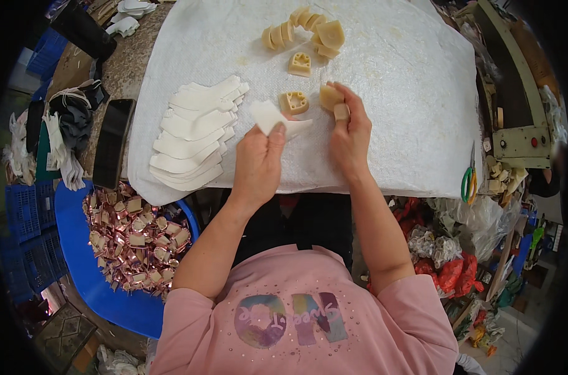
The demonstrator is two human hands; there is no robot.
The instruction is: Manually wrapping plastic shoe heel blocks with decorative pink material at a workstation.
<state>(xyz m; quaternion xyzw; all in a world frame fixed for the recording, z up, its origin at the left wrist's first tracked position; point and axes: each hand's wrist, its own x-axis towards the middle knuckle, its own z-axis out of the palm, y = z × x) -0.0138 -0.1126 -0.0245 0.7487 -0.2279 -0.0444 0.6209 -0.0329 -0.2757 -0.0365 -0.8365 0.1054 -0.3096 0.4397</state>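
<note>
My left hand (257, 164) pinches a thin curved white sheet piece (266, 115) between thumb and fingers, above the near middle of the table. To its right, my right hand (352, 132) is closed on a beige shoe heel (329, 97), smooth face showing. Just beyond the white piece, another beige heel (294, 102) rests with its hollow, holed side up. A third hollow-side-up heel (300, 64) sits farther back. Behind that stands a cluster of several beige heels (327, 36). Left of my hands, overlapping white cut pieces (193, 128) lie fanned in a stack.
A white woven sheet (409, 94) covers the table. At its left lies a dark phone (114, 144); at its right edge, green-and-orange-handled scissors (469, 181). Below left, a blue basin (124, 309) holds many pink metallic pieces. A pale green machine (522, 145) stands at right.
</note>
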